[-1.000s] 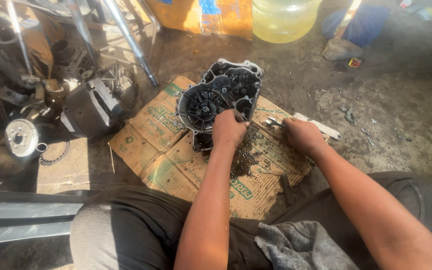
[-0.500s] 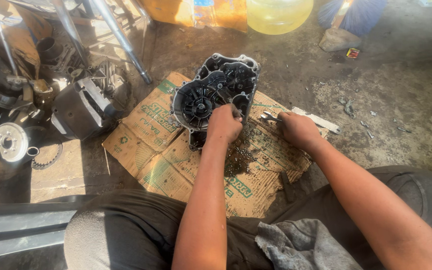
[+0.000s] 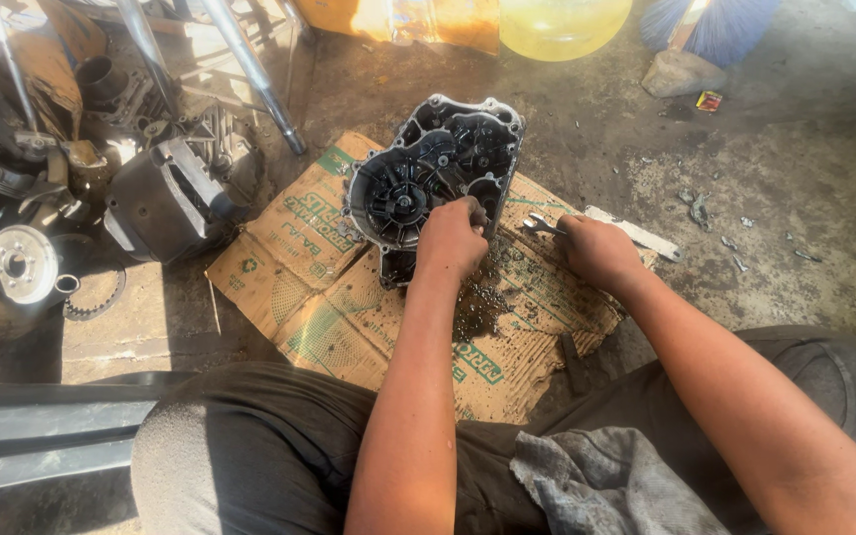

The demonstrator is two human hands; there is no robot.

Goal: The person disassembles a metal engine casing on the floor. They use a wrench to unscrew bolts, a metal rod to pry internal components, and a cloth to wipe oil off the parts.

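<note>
A dark, greasy engine case [image 3: 435, 176] is lying open-side up at upper centre; a small spanner [image 3: 543, 227] is lying flat just right of it.

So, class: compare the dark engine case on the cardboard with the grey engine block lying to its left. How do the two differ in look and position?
The engine case lies open side up, showing round cavities; the engine block shows closed outer faces. The engine case rests on the cardboard, while the engine block sits off it among other parts. The left hand touches the engine case; no hand touches the engine block. Both are grimy metal.
</note>
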